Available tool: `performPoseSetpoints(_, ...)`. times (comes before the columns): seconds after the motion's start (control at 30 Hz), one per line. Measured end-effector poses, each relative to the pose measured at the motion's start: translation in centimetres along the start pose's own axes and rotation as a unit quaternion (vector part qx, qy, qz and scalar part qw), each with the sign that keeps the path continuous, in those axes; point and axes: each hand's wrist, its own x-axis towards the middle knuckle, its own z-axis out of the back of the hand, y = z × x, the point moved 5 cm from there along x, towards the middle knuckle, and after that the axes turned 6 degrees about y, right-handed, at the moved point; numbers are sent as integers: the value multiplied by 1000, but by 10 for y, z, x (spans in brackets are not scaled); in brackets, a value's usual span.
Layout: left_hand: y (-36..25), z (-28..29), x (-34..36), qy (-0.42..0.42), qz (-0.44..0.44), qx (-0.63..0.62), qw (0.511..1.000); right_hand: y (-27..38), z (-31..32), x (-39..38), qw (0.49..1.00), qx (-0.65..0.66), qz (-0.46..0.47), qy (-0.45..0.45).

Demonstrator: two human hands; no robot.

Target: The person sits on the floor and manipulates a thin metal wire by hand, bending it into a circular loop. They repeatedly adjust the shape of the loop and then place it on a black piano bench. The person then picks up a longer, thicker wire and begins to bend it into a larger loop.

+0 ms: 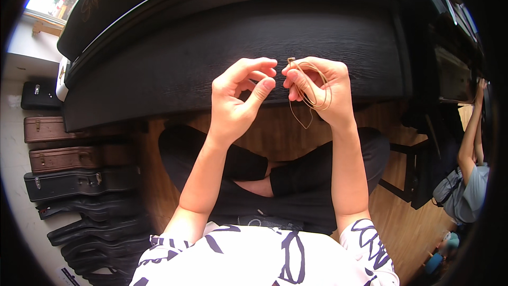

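Note:
My right hand point(324, 87) pinches a small loose coil of thin golden-tan string point(329, 95) between thumb and fingers. A little knot or bunched end of the string stands up at the fingertips, and one thin loop hangs below the hand. Just to its left, my left hand point(238, 92) is raised with thumb and fingers curved and apart, holding nothing. A small gap lies between the fingertips of the two hands. Both hands are in front of the near edge of a black wood-grained surface point(222, 37).
My crossed legs point(211, 153) are over the wooden floor point(394, 222). Several black and brown instrument cases point(53, 159) line the left wall. On the right are a black stand point(407, 172) and another person point(468, 190) with arms raised, wearing a grey-blue top.

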Motion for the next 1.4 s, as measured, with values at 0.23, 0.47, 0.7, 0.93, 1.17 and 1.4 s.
performPoseSetpoints(0.23,-25,-25,6,-11,-98,75,992,3,2,-8,999,-38,7,11)
performPoseSetpoints(0.47,-28,-20,4,-21,-51,30,998,12,3,-10,998,-40,33,32)
performPoseSetpoints(0.7,-21,-21,6,-13,-2,-70,997,17,9,-15,999,3,-11,51)
performPoseSetpoints(0.93,-23,-17,3,-30,-11,-82,996,19,15,-16,998,17,-25,51)
performPoseSetpoints(1.17,-22,-7,3,-62,-30,-72,995,17,14,-17,998,-21,14,50)
performPoseSetpoints(1.4,-27,-24,0,15,-76,80,994,19,10,-18,993,-25,-45,107)
